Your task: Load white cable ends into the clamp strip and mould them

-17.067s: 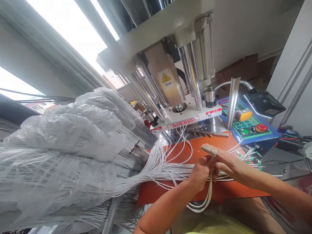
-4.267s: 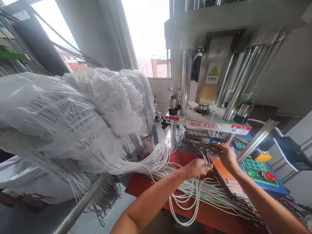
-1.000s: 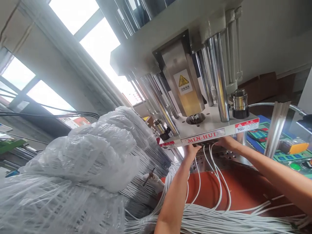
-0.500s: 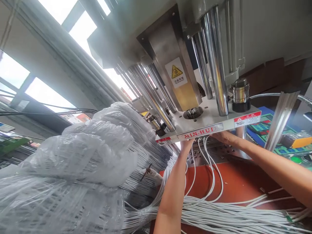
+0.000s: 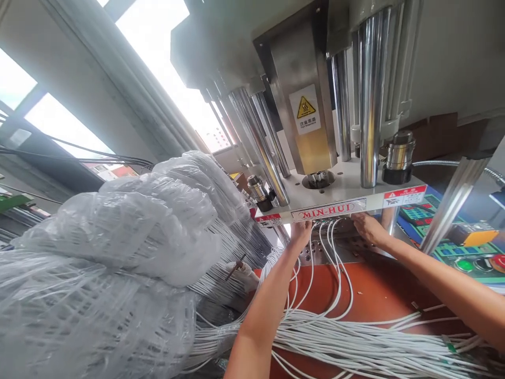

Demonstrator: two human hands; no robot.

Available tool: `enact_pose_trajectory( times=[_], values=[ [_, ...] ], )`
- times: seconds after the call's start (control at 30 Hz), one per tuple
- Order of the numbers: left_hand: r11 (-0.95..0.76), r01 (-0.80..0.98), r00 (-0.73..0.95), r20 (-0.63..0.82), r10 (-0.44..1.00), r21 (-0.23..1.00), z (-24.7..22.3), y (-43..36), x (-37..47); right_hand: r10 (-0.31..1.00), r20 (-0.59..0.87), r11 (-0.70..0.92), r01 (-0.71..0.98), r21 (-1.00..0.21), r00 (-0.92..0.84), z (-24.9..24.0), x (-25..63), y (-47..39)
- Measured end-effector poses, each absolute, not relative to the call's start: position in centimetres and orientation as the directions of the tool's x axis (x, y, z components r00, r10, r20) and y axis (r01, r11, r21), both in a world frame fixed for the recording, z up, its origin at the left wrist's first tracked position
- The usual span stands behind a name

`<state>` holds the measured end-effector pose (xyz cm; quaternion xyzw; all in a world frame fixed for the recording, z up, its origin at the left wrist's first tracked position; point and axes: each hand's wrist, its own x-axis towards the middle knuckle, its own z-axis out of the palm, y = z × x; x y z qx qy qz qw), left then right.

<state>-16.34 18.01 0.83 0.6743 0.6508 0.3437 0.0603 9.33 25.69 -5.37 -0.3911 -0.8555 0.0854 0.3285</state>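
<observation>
Both hands reach under the press's upper plate (image 5: 331, 202), which carries a MIN-HUI label. My left hand (image 5: 302, 232) is below the plate's left half, beside the upper ends of several white cables (image 5: 335, 252); the plate hides its fingers. On the other side of those cables, my right hand (image 5: 366, 229) is at the right part of the plate, its fingertips also hidden. The cable ends go in under the plate and hang down in loops toward the red-brown table (image 5: 374, 284). Whether either hand grips anything cannot be seen.
A thick bundle of white cables (image 5: 355, 337) lies across the table front. Plastic-wrapped cable stacks (image 5: 130, 231) rise at left. Shiny guide columns (image 5: 373, 105) and a high-temperature warning sign (image 5: 305, 110) are overhead. A control panel with a green button (image 5: 464, 264) is at right.
The view has shifted, bringing more of the control panel's buttons into sight. My right hand shows more beside the plate's lower edge. Both hands stay at the press, and the cables still hang between them.
</observation>
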Motion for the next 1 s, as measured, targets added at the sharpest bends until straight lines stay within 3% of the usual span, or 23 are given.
enact_pose_trajectory(
  times=[0.2, 0.5, 0.67, 1.0],
  values=[
    [-0.382, 0.894, 0.228, 0.496, 0.838, 0.233, 0.2, 16.1, -11.5, 0.746, 0.434, 0.661, 0.634, -0.401, -0.504, -5.1, 9.0, 24.5],
    [-0.232, 0.897, 0.083, 0.372, 0.924, 0.376, 0.1, 18.5, -9.3, 0.726, 0.403, 0.688, 0.583, -0.432, -0.558, -5.1, 9.2, 25.4],
    [-0.153, 0.922, 0.043, 0.3, 0.953, 0.356, 0.6, 19.7, -9.0, 0.74, 0.403, 0.673, 0.587, -0.451, -0.539, -5.5, 9.1, 25.5],
    [-0.173, 0.938, 0.066, 0.331, 0.941, 0.302, 0.0, 20.2, -7.7, 0.764, 0.421, 0.644, 0.608, -0.464, -0.488, -5.1, 8.9, 25.1]
  ],
)
